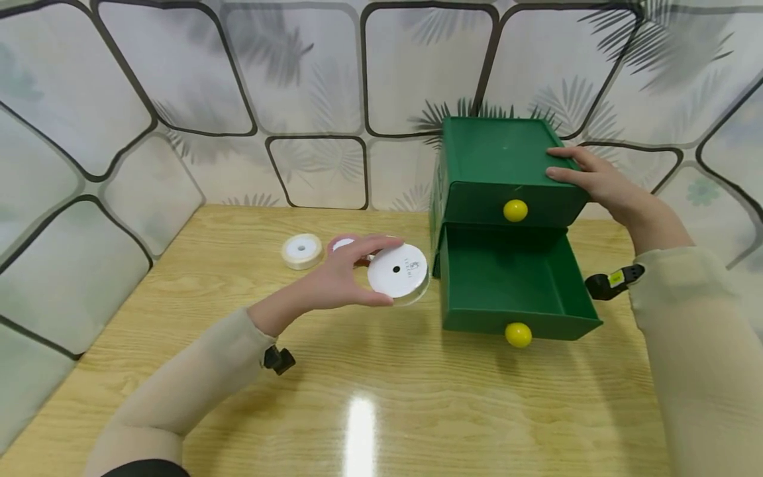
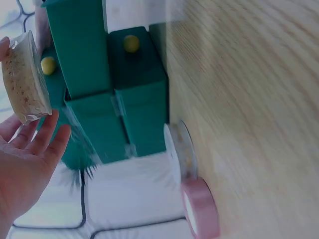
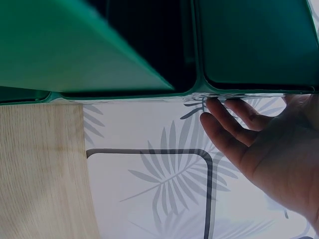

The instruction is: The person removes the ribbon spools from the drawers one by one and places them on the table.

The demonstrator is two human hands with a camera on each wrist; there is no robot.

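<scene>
My left hand (image 1: 342, 271) pinches a ribbon spool (image 1: 396, 271) between thumb and fingers, its white round label facing up toward the head camera. In the left wrist view that ribbon spool (image 2: 25, 79) shows a pale, speckled band in clear wrap. Just right of it stands a green drawer cabinet (image 1: 501, 149) with yellow knobs. Its middle drawer (image 1: 507, 278) is pulled out, with a bare green inside. My right hand (image 1: 602, 182) rests on the cabinet's top right edge; in the right wrist view, its fingers (image 3: 227, 132) lie along the cabinet's side.
On the wooden table (image 1: 417, 404), a cream ribbon roll (image 1: 302, 252) lies left of the held spool. A pink ribbon roll (image 2: 202, 209) and a white-sided spool (image 2: 180, 152) stand beside it, partly hidden by my left hand in the head view. A patterned wall (image 1: 316, 165) stands behind.
</scene>
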